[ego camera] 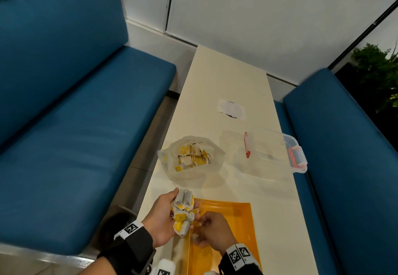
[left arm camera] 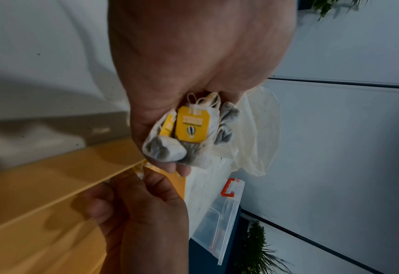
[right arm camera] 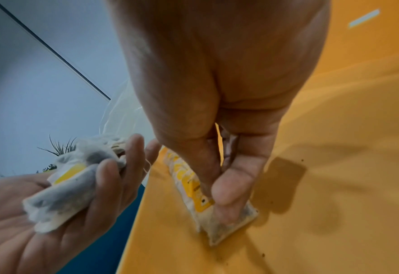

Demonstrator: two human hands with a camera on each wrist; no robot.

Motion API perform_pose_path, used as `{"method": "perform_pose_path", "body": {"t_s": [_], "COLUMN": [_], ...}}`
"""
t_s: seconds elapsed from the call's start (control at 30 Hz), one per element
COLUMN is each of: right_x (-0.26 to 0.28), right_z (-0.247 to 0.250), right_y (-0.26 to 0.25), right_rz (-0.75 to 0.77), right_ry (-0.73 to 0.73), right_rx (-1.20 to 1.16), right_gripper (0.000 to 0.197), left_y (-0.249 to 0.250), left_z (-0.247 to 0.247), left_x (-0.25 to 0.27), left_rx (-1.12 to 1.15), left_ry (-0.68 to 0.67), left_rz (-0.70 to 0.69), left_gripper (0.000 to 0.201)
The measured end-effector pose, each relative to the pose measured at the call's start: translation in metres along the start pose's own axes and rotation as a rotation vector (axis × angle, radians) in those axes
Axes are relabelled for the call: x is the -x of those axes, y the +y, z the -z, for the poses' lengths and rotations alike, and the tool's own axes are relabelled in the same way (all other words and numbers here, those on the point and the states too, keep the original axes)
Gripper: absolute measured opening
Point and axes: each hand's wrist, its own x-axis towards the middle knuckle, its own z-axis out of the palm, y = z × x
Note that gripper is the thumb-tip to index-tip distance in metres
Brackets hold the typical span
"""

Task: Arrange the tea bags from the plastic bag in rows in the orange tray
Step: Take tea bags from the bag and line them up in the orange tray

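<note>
My left hand [ego camera: 165, 216] holds a bunch of tea bags [ego camera: 183, 212] with yellow tags, fingers curled round them, just left of the orange tray [ego camera: 237, 231]. The bunch [left arm camera: 189, 133] fills the palm in the left wrist view. My right hand [ego camera: 206, 229] is over the tray's left edge and pinches a single tea bag [right arm camera: 217, 209] between thumb and fingers, with its lower end touching the tray floor [right arm camera: 322, 166]. The clear plastic bag [ego camera: 191, 158] lies open farther up the table, with several tea bags inside.
A clear plastic box [ego camera: 273, 152] with orange clips stands right of the bag. A white paper [ego camera: 231, 110] lies farther back on the narrow cream table [ego camera: 215, 76]. Blue benches [ego camera: 75, 124] flank both sides.
</note>
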Motion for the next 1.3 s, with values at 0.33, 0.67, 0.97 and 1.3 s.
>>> {"method": "perform_pose_path", "body": {"t_s": [0.33,0.67,0.97,1.3], "right_x": [-0.007,0.005,0.045,0.035], "right_z": [-0.009,-0.002,0.004,-0.004], "right_y": [-0.009,-0.021,-0.058,-0.054], "right_rz": [0.0,0.105,0.794,0.788], "right_ry": [0.045,0.245,0.189,0.193], "right_rx": [0.013,0.15,0.414,0.554], "right_gripper": [0.023,0.014,0.015,0.02], "left_y": [-0.001,0.004,0.011,0.018], "left_z": [0.001,0.006,-0.004,-0.004], "left_x": [-0.003,-0.006,-0.003,-0.008], "left_rx": [-0.016,0.055,0.061,0.045], "left_ry": [0.014,0.037,0.057,0.097], "left_rz": [0.007,0.015,-0.018,-0.072], "left_gripper": [0.073,0.073,0.052,0.052]}}
